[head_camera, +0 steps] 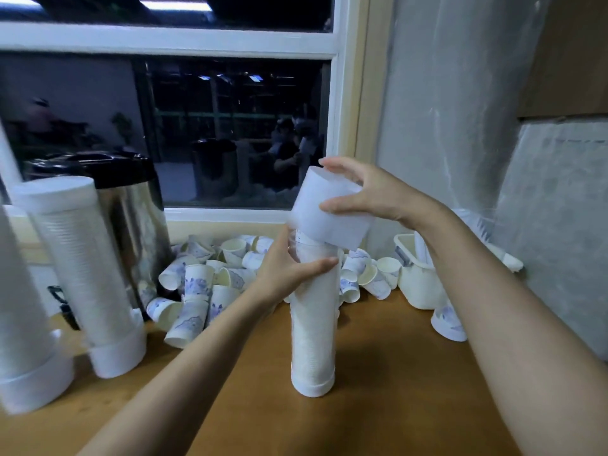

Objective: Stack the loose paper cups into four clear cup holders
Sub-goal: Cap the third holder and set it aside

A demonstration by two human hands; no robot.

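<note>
A tall clear plastic tube (pixel 312 324), packed with stacked cups and seated in a white base, stands upright at mid-frame on the wooden desk (pixel 378 390). The left grip (pixel 289 268) wraps its upper part. The right grip (pixel 371 192) clasps a frosted white cylindrical cap (pixel 329 212), tilted over the tube's top. Behind, loose paper cups (pixel 197 278) with blue prints lie heaped below the window (pixel 230 126). At left stand two filled tubes (pixel 85 274) before a shiny steel urn (pixel 138 218); at right, a cream bin (pixel 418 287).
</note>
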